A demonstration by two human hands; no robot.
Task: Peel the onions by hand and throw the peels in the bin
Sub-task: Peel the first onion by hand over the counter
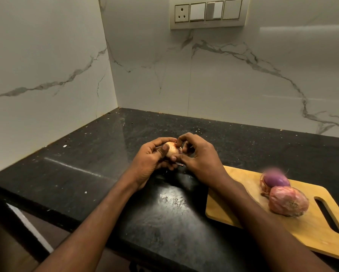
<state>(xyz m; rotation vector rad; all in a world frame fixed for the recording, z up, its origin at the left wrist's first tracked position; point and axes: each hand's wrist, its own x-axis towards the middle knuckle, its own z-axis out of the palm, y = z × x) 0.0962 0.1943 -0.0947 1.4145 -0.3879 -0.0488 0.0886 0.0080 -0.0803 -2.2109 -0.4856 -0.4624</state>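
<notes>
both hands meet above the middle of the black speckled desk, well back from its front edge. the left hand is curled around a small pale onion, thumb laid across it, and the right hand pinches at the onion's top and lower side with fingertips. a scrap of reddish peel shows just under the hands.

toward the right front part of the desk lies a wooden cutting board with a slot handle at its right end. the right forearm crosses over the board's left part and hides some of it. two more onions sit on the board, touching: a purple, mostly peeled onion farther back, slightly blurred, with loose skin at its left, and a pinkish onion still in its skin nearer the front.

small pale crumbs are scattered on the desk, and a bright light glare sits on it below the hands. white marble-look walls with grey veins meet at the desk's back left corner. a switch plate with a three-pin socket is on the back wall. no writing is readable. no bin is in view.
</notes>
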